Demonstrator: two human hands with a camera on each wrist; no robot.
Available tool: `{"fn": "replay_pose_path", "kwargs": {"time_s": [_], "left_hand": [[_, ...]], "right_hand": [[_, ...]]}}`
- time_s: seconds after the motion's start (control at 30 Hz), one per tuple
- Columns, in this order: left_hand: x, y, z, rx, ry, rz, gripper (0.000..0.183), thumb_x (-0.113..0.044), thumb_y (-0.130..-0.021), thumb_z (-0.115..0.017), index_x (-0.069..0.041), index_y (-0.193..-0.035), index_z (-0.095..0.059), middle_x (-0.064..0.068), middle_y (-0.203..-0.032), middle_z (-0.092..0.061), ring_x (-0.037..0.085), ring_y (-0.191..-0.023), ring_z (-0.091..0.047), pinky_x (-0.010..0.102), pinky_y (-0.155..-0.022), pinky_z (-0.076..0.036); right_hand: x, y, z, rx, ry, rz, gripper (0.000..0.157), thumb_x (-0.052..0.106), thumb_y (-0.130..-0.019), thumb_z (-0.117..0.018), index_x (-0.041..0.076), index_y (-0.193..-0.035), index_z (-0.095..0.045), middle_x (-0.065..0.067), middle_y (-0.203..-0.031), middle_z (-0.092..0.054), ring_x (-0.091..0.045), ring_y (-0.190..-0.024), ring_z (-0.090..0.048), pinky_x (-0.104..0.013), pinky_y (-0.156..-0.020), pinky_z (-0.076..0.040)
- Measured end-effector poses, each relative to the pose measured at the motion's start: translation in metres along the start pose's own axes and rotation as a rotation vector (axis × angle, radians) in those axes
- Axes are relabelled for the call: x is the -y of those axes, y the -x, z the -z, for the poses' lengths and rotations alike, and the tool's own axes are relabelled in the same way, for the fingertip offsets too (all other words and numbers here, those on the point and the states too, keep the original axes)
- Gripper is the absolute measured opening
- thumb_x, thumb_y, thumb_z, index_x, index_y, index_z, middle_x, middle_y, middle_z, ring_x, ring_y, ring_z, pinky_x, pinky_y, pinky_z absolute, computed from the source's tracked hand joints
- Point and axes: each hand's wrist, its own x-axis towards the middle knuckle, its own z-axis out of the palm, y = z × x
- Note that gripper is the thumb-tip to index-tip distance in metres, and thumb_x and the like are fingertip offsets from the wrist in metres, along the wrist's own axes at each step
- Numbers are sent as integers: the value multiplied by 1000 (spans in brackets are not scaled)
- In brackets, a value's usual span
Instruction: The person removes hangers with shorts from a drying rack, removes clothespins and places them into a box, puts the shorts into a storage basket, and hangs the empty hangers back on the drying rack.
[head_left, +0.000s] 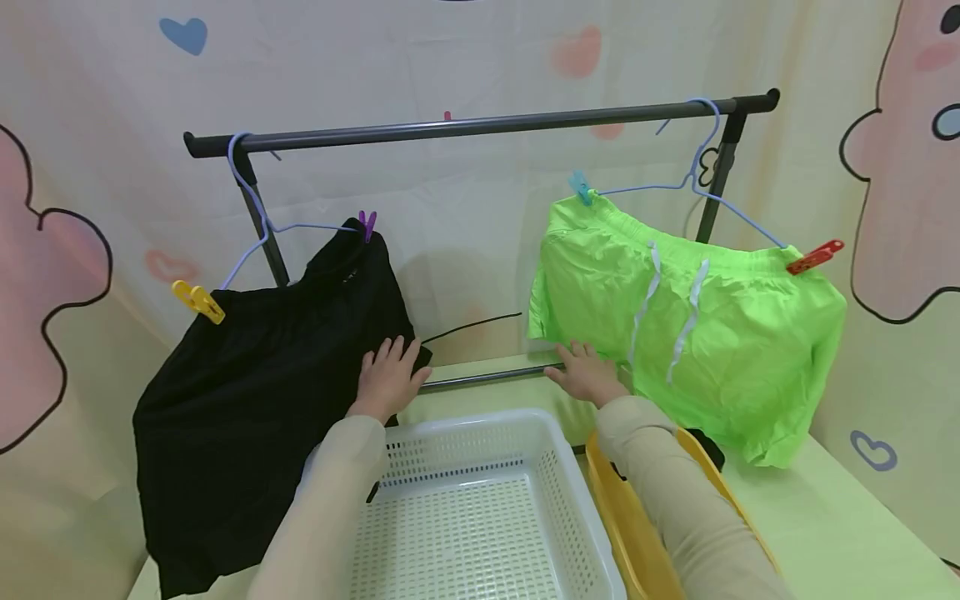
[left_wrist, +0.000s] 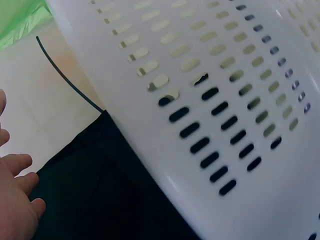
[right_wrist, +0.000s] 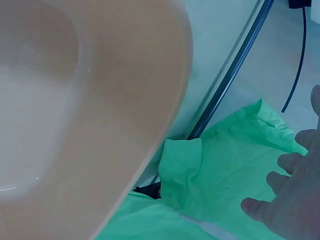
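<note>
Black shorts [head_left: 277, 392] hang at the left from a blue hanger [head_left: 262, 221], held by a yellow clothespin [head_left: 198, 302] and a purple clothespin [head_left: 367, 225]. My left hand [head_left: 386, 383] is at their right edge, fingers spread and holding nothing. Lime-green shorts [head_left: 697, 321] with white drawstrings hang at the right from another blue hanger [head_left: 693, 171]. A light-blue clothespin [head_left: 581, 187] and a red one grip their waistband. At their lower left edge is my right hand [head_left: 588, 375], its fingers spread and empty; the right wrist view shows this hand [right_wrist: 295, 185] over the green cloth.
A dark metal rack bar [head_left: 480, 127] spans the back, with a lower bar [head_left: 487, 377] near the table. In front stands a white perforated basket [head_left: 525, 417]. Beside it a yellow tub [head_left: 600, 467] lies partly under my right forearm. A printed curtain [head_left: 480, 50] forms the backdrop.
</note>
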Motion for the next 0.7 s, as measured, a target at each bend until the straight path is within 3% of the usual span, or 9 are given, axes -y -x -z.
{"fn": "replay_pose_path", "kwargs": {"time_s": [0.27, 0.7], "left_hand": [[2, 4, 5, -64, -38, -89, 56, -43, -92, -37, -16, -140, -24, 12, -144, -26, 30, -132, -24, 49, -105, -20], [-1, 14, 17, -367, -24, -246, 39, -31, -91, -46, -14, -126, -47, 6, -128, -49, 23, -115, -47, 40, -97, -35]], "right_hand": [[4, -2, 4, 4, -12, 33, 62, 47, -93, -31, 9, -141, -19, -22, -145, -15, -41, -132, -13, -64, -96, -21], [12, -1, 8, -28, -7, 111, 62, 46, -92, -33, 11, -141, -19, -20, -145, -16, -39, -132, -16, -63, -94, -25]]}}
